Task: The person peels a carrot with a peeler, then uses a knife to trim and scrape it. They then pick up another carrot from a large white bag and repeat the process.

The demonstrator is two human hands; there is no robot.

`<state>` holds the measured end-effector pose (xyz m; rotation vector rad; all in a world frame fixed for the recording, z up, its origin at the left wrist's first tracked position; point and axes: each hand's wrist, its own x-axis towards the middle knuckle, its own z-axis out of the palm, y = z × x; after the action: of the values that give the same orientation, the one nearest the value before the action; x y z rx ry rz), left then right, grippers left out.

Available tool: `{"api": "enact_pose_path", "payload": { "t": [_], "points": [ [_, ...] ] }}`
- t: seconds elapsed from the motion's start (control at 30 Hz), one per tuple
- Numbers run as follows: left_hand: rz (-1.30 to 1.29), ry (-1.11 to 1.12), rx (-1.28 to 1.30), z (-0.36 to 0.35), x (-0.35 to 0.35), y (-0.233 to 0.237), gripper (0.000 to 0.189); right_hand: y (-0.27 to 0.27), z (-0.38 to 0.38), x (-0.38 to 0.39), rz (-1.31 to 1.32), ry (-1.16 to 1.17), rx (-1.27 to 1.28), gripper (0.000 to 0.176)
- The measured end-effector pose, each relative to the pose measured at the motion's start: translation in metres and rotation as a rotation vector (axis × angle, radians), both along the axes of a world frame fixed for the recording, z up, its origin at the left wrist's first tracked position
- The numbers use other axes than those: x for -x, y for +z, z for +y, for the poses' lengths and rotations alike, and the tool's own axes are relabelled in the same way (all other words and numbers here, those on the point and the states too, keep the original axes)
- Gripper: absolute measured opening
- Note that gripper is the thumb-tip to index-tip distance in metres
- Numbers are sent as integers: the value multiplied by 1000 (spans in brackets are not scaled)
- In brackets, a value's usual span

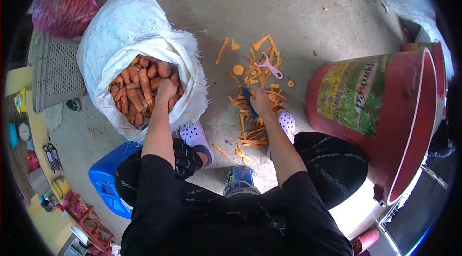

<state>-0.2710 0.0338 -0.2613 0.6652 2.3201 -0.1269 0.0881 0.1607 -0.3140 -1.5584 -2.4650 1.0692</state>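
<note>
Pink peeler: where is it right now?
In the head view, the pink peeler lies right of centre among the orange peelings, just beyond the person's right hand.

One word can be read, probably "Approved", in pale letters running down the printed label (353,95) of the large red tub (397,126) on the right. The blue can (240,177) at bottom centre and the black trousers (332,169) also carry lettering, too small and blurred to make out.
</note>
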Motion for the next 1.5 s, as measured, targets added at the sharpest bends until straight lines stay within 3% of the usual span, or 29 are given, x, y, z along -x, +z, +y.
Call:
{"api": "enact_pose_path", "payload": {
  "t": [0.1, 0.2, 0.3, 0.37, 0.4, 0.47, 0.5, 0.6, 0.73, 0.77, 0.87, 0.97, 1.03, 1.13, 1.2, 1.27, 1.3, 1.37, 1.43, 1.5],
  "points": [
    [-371, 193, 180, 6, 25, 31, 28, 2, -20, 1, -68, 89, -84, 37],
    [-699, 328, 270, 0, 53, 46, 30, -6, -34, 6, -141, 30, -77, 32],
    [-715, 329, 186, 16, 27, 129, 36, -23, -44, 1, -193, -13, 23, 31],
    [-722, 260, 131, 8, 29, 139, 38, -23, -54, -1, -238, -146, 129, 35],
    [-644, 149, 28, 6, 27, 141, 38, -14, -52, 2, -261, -213, 175, 37],
    [-486, -83, -173, 3, 18, 144, 38, 7, -47, 0, -150, -120, 219, 36],
    [-724, 300, -351, 6, 2, 153, 40, 24, -40, -1, -98, -78, 232, 35],
    [-1075, 450, -614, 27, -47, 186, 43, 61, -14, 19, 15, -235, 68, 31],
    [-1525, 560, -896, 29, -94, 205, 42, 165, 38, 32, 212, -41, 101, 30],
    [-1570, 480, -933, 28, -105, 212, 47, 186, 47, 33, 203, -9, 78, 30],
    [-1391, 447, -1100, 25, -143, 234, 53, 265, 50, 30, 264, 56, 40, 30],
    [-1425, 321, -1132, 13, -167, 252, 54, 321, 37, 15, 352, 80, 90, 31],
    [-1455, 296, -1150, 3, -189, 274, 46, 337, 18, 1, 441, 84, 200, 32],
    [-1255, 237, -1155, -11, -208, 277, 34, 343, -3, -17, 566, 68, 361, 33],
    [-940, 210, -1154, -18, -225, 270, 27, 341, -12, -24, 563, 49, 397, 36],
    [-669, 206, -1100, -30, -236, 253, 29, 369, -27, -23, 428, 161, 218, 46],
    [-543, 145, -1192, -32, -239, 245, 33, 380, -30, -21, 363, 215, 120, 51],
    [-468, 83, -1230, -36, -245, 230, 31, 370, -35, -22, 308, 348, -54, 64],
    [-389, 20, -1146, -34, -252, 251, 33, 360, -43, -18, 302, 366, -268, 81],
    [-441, 42, -1177, -33, -251, 251, 34, 368, -47, -18, 189, 415, -276, 85]
  ]
}}
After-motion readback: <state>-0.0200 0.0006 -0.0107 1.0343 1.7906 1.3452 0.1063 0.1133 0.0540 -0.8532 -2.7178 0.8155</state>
